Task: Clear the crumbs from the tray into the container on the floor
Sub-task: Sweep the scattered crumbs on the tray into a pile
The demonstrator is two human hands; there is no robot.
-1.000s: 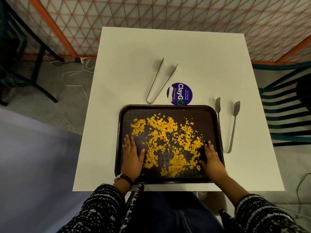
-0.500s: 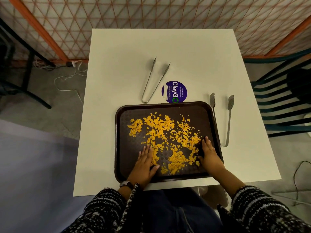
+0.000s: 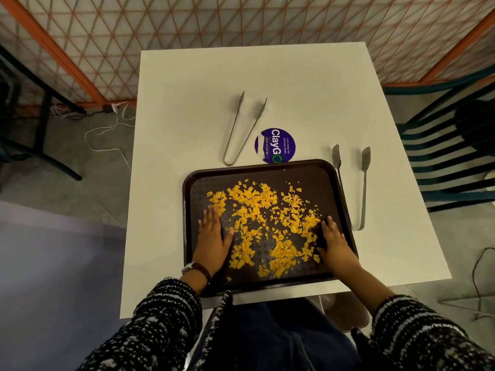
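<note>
A dark brown tray (image 3: 267, 167) lies at the near edge of the white table (image 3: 294, 89). Yellow-orange crumbs (image 3: 262, 223) are scattered over most of its floor. My left hand (image 3: 213, 236) rests flat on the tray's left side, fingers together, thumb out toward the crumbs. My right hand (image 3: 333, 242) lies flat on the right side, against the crumb pile's edge. Neither hand holds anything. A container (image 3: 345, 311) shows partly below the table's near edge, beside my right forearm.
Slim metal tongs (image 3: 241, 129) lie behind the tray, beside a round purple sticker (image 3: 276, 145). Wider tongs (image 3: 359, 183) lie along the tray's right rim. A dark chair (image 3: 450, 156) stands at the right. Mesh fencing runs behind, and cables lie on the floor at left.
My left hand has slid back from the tray's middle to its left side. My right hand stays at the right side. The crumbs lie slightly more spread in the near half.
</note>
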